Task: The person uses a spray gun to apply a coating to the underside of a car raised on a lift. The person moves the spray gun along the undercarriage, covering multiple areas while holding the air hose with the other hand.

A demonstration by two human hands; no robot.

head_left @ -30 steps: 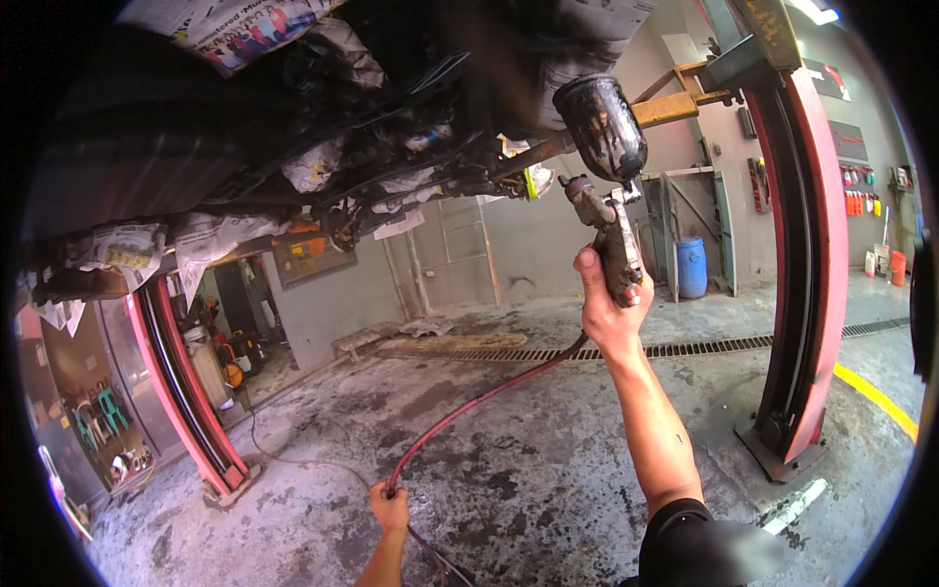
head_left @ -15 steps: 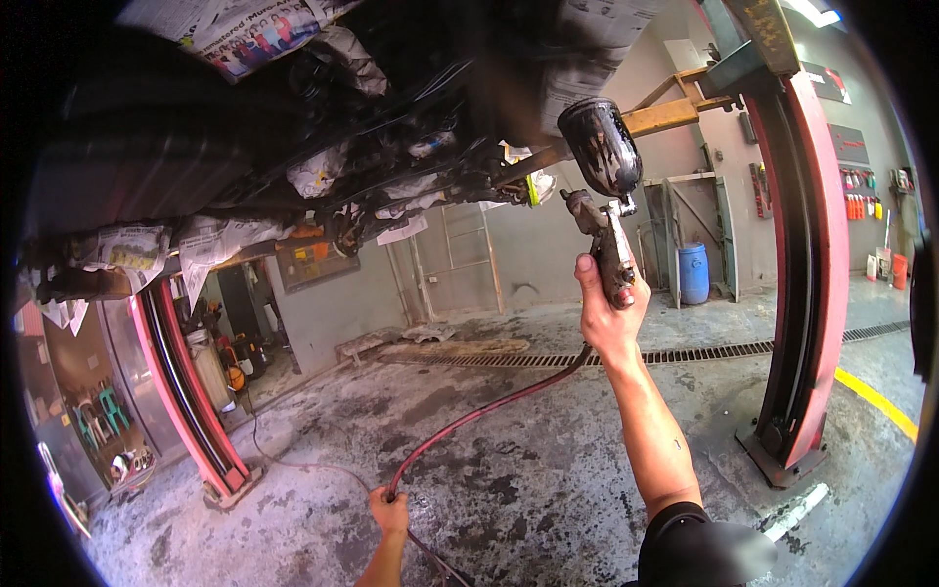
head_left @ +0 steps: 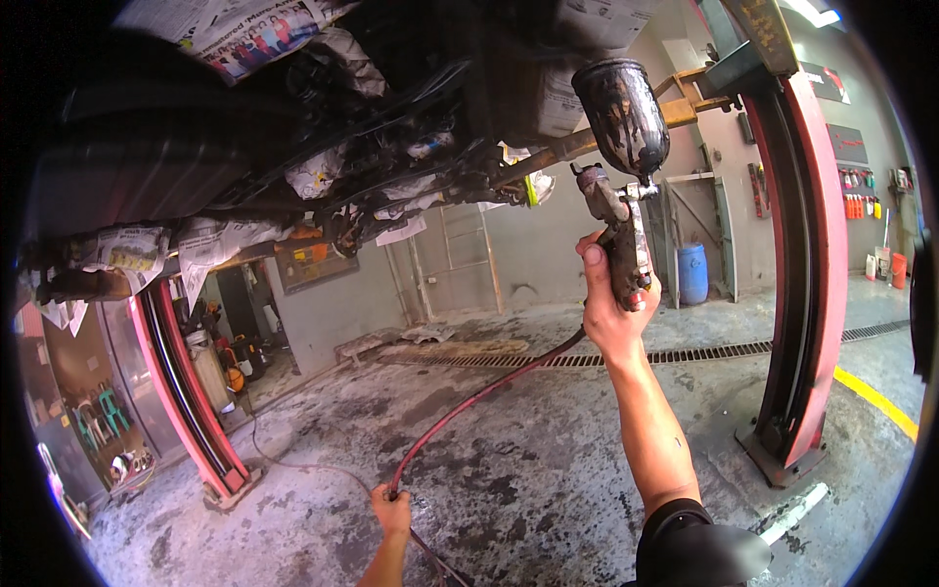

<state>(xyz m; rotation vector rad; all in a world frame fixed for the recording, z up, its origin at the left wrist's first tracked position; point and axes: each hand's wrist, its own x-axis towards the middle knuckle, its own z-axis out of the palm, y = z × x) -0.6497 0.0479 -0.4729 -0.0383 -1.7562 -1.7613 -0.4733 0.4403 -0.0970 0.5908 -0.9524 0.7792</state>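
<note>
Just below the right side of the raised vehicle underbody (head_left: 225, 147), the right hand (head_left: 620, 313) had its grip wrapped around a spray gun (head_left: 616, 230), black-streaked cup (head_left: 622, 117) uppermost. Well below the underbody, the left hand (head_left: 391, 512) had its grip clasping a red hose (head_left: 469, 398). Newspaper masking (head_left: 223, 247) already hung from the underbody, seemingly mostly black; how much remained uncoated, I couldn't tell.

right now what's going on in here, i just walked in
A person's right hand holds a spray gun with a black-streaked cup on top, raised beneath the dark underside of a lifted vehicle. Newspaper sheets cover parts of it. Lower down, the left hand grips a red hose that runs up behind the right hand.
</note>
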